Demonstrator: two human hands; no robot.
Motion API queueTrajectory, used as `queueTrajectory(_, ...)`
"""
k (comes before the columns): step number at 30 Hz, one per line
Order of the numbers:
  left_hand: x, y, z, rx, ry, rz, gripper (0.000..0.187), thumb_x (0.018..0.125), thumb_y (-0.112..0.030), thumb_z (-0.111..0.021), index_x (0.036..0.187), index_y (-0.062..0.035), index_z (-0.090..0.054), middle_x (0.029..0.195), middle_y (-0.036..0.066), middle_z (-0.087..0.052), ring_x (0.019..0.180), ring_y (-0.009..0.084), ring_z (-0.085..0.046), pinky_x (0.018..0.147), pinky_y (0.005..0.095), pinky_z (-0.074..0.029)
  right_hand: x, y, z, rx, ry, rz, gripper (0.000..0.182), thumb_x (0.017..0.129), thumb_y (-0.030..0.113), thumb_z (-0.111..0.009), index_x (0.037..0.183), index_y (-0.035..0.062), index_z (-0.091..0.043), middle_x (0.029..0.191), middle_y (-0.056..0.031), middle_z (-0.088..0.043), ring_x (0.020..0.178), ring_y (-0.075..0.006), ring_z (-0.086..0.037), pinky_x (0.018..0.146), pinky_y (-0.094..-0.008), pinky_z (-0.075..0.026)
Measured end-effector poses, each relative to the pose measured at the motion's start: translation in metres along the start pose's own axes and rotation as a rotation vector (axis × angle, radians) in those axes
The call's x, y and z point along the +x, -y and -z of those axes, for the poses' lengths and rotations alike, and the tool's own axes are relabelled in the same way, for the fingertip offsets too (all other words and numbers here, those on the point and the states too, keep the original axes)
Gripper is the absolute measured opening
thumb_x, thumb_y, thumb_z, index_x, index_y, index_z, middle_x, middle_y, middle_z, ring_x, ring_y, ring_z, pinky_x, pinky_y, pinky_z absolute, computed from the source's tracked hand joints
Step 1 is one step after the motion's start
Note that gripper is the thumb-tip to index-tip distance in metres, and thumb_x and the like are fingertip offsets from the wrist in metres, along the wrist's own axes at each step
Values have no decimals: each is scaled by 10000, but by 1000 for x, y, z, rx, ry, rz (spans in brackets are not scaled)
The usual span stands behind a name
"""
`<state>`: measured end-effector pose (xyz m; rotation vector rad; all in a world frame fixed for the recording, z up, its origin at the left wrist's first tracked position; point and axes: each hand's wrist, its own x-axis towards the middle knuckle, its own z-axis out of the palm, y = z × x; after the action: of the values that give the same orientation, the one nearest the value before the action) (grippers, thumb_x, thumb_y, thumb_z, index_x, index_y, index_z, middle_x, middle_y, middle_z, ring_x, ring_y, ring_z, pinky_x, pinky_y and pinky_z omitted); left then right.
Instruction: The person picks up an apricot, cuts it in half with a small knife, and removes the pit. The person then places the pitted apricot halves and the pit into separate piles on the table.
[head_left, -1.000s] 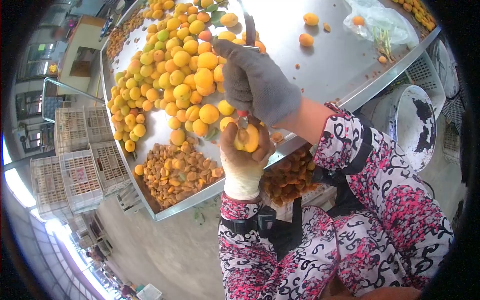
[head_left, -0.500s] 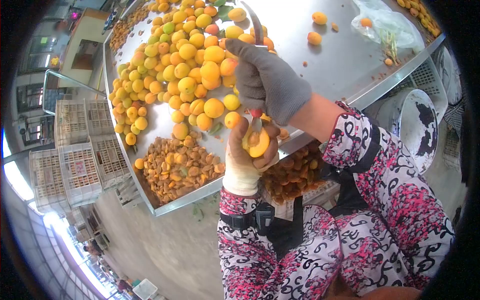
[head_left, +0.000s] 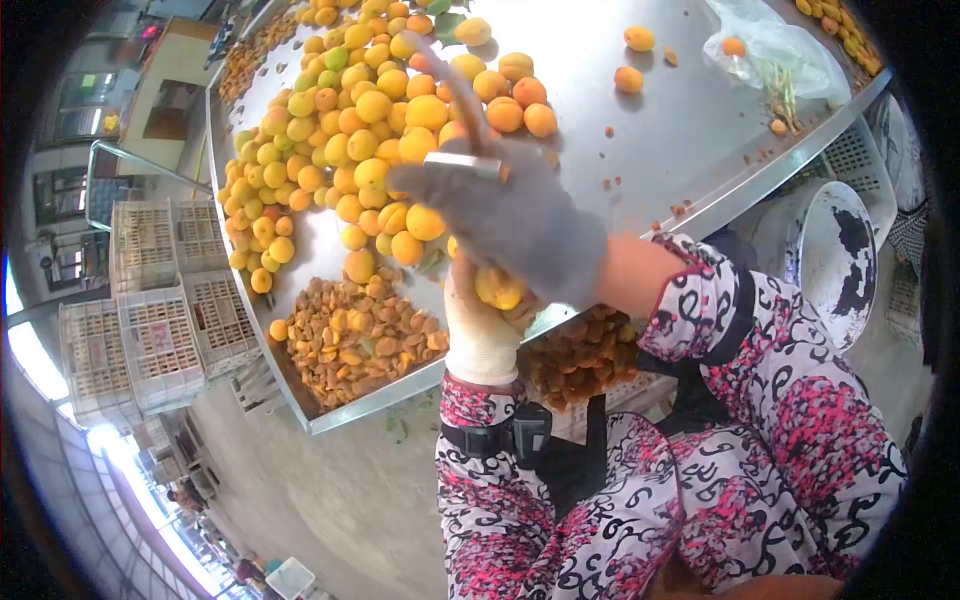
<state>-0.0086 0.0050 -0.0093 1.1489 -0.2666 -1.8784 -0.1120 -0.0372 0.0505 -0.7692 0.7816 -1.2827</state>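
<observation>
My right hand point(head_left: 530, 220), in a grey glove, is closed around a curved knife point(head_left: 455, 85). The knife's hooked blade points up and away, blurred by motion, with a metal band beside my fingers. Just below, my left hand point(head_left: 478, 325) wears a pale glove that leaves the fingers bare, and it grips an apricot point(head_left: 500, 290). My right glove covers part of that apricot and the knife's lower end. Whole apricots point(head_left: 350, 140) lie heaped on the metal table point(head_left: 600, 210) beyond my hands. Left of my left hand is a pile of brown-orange apricot pieces point(head_left: 360, 340).
Plastic crates point(head_left: 160, 335) are stacked on the left. A crate of brown-orange pieces point(head_left: 580, 360) sits under the table edge by my lap. At right are a plastic bag point(head_left: 780, 55) on the table and a worn white basin point(head_left: 835, 265) beside it.
My right hand and the knife have shifted left and slightly down, over the left hand. The apricot's cut yellow inside, seen earlier with the tool's lower tip in it, is now mostly covered.
</observation>
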Motion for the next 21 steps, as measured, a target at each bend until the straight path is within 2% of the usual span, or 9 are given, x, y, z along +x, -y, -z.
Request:
queueTrajectory(2, 23, 8, 26, -194, 43, 104, 492, 887, -448, -447, 1211, -77, -447, 1171, 83, -533, 1000, 220, -564, 755, 360, -508, 7, -32, -8, -255, -47, 481, 298, 815, 329, -675, 774, 39, -626, 599, -59, -548, 558, -74, -501, 508, -252, -416)
queueTrajectory(9, 43, 7, 49, 383, 109, -466, 598, 801, -85, -644, 1312, -66, -334, 1215, 102, -497, 1012, 229, -561, 788, 310, -506, 2, 3, 5, -470, 75, 275, 371, 776, 388, -697, 730, 36, -591, 598, -80, -546, 537, -111, -496, 523, -275, -423)
queueTrajectory(12, 20, -18, 28, 604, 28, -461, 587, 784, 11, -634, 1295, -62, -355, 1198, 106, -498, 1011, 222, -555, 784, 280, -505, 10, 1, 18, -640, 80, 243, 404, 775, 447, -648, 797, 45, -623, 703, -119, -610, 628, -192, -598, 608, -303, -469)
queueTrajectory(13, 21, -19, 28, 118, -9, -264, 458, 909, -430, -458, 1261, -139, -426, 1233, 110, -499, 1096, 250, -523, 818, 378, -499, 9, 4, 18, -791, 163, 84, 402, 778, 446, -623, 840, 49, -626, 745, -133, -619, 678, -240, -611, 645, -328, -478)
queueTrajectory(14, 25, -14, 36, 118, -12, -265, 458, 909, -430, -458, 1261, -139, -426, 1233, 110, -499, 1096, 250, -523, 818, 378, -499, 8, 5, 20, -939, 245, -80, 406, 782, 445, -598, 882, 53, -630, 786, -147, -627, 728, -287, -624, 682, -354, -486)
queueTrajectory(16, 30, -4, 43, 714, -36, -821, 471, 898, -429, -484, 1260, -134, -426, 1212, 109, -520, 1053, 252, -549, 831, 373, -496, 8, -13, 26, -1036, 360, 122, 368, 795, 402, -557, 929, 65, -619, 852, -158, -632, 800, -323, -619, 724, -393, -483)
queueTrajectory(19, 12, -22, 19, -90, 49, -260, 514, 889, -420, -514, 1289, -119, -398, 1210, 122, -521, 1073, 256, -537, 846, 366, -488, 7, -20, 29, -1144, 463, 29, 350, 798, 342, -583, 1043, 92, -578, 889, -149, -620, 828, -324, -611, 730, -380, -476)
queueTrajectory(20, 12, -20, 23, -91, 53, -262, 514, 889, -420, -514, 1289, -119, -398, 1210, 122, -521, 1073, 256, -537, 846, 366, -488, 7, -17, 29, -1164, 463, 8, 347, 800, 340, -581, 1046, 95, -578, 883, -149, -623, 825, -317, -614, 722, -378, -477)
queueTrajectory(21, 10, -16, 27, 631, -43, -721, 523, 885, -441, -509, 1274, -104, -414, 1198, 129, -527, 1025, 244, -560, 822, 352, -498, 8, -15, 29, -1184, 462, -14, 344, 801, 339, -578, 1048, 99, -579, 877, -148, -626, 821, -309, -618, 713, -376, -479)
